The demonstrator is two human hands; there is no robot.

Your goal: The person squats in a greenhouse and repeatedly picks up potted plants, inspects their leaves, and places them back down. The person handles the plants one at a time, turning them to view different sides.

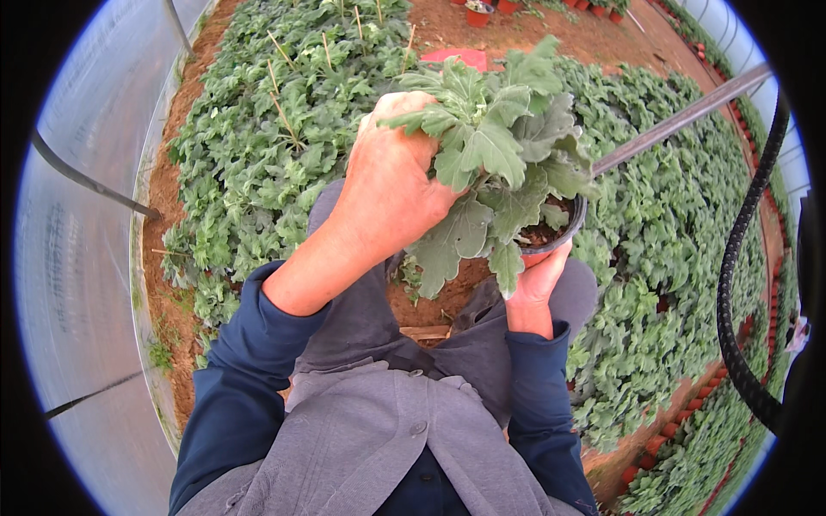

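A leafy green plant [493, 145], chrysanthemum-like with lobed leaves, grows in a round pot [574, 226] with a dark rim and a reddish side. My right hand [541, 280] supports this pot from below and its right side, with the pot tilted so that dark soil shows inside the rim. My left hand [400, 168] is curled into the foliage on the plant's left side. Its thumb and fingers close around leaves or stem there, and the fingertips are hidden behind leaves. The plant is held up above my knees.
Dense beds of similar plants spread on the left [239, 193] and right [664, 258]. Thin sticks [284, 116] rise from the left bed. A metal pole [684, 119] slants in from the right, near the pot. Plastic sheeting [84, 245] walls the left side. Red pots [478, 14] stand farther ahead.
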